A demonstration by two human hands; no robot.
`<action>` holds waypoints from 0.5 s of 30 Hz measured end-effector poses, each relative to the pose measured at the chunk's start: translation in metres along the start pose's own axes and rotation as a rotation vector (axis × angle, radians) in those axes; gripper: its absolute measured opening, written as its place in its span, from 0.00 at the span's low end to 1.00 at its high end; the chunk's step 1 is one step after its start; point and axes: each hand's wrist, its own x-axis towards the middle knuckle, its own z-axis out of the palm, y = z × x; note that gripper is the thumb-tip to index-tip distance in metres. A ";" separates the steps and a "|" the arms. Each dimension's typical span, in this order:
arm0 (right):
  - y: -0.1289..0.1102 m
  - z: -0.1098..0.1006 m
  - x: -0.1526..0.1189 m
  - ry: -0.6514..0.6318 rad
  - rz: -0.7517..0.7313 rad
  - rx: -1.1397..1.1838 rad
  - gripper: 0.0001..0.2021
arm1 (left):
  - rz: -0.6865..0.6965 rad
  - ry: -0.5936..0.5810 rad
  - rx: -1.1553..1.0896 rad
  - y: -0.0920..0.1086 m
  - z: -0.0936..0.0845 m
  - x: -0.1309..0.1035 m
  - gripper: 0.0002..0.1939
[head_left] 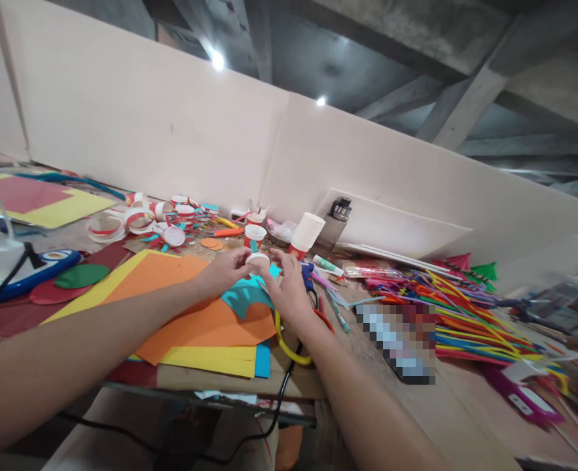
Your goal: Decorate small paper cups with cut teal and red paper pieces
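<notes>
A short white paper cup piece (258,260), seen from its round side, is between my two hands, with a teal paper strip (254,246) standing up at its far edge. My left hand (230,267) pinches its left side with thumb and fingers. At the right side my right hand (289,282) curves its fingers and thumb around the edge. Below them lies a cut sheet of teal paper (247,296) on orange sheets (198,329) and yellow sheets (220,361). Just beyond my hands stand a red and white paper cup (254,234) and a tilted stack of paper cups (308,230).
Cut cup rings with coloured strips (173,235) lie at the back left. An orange cutter (228,232), a glue stick (328,265) and a dark bottle (335,222) sit along the wall. Pipe cleaners (470,320) spread rightward. A black cable (283,386) hangs over the front edge.
</notes>
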 end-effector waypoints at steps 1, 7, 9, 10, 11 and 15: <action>0.002 0.000 0.000 -0.012 0.012 0.022 0.17 | 0.009 -0.004 -0.003 -0.001 -0.001 0.000 0.09; 0.012 0.004 0.003 -0.083 0.233 0.268 0.11 | -0.143 -0.019 -0.186 0.002 0.001 -0.002 0.17; 0.013 0.005 0.004 -0.098 0.312 0.362 0.10 | -0.174 -0.020 -0.232 0.002 0.001 -0.003 0.18; 0.013 0.005 0.005 -0.103 0.344 0.404 0.10 | -0.181 -0.016 -0.251 0.001 0.001 -0.003 0.18; 0.013 0.005 0.005 -0.109 0.371 0.439 0.10 | -0.188 -0.008 -0.264 0.000 0.000 -0.003 0.18; 0.011 0.006 0.005 -0.119 0.422 0.477 0.11 | -0.230 0.007 -0.264 0.000 -0.002 -0.002 0.18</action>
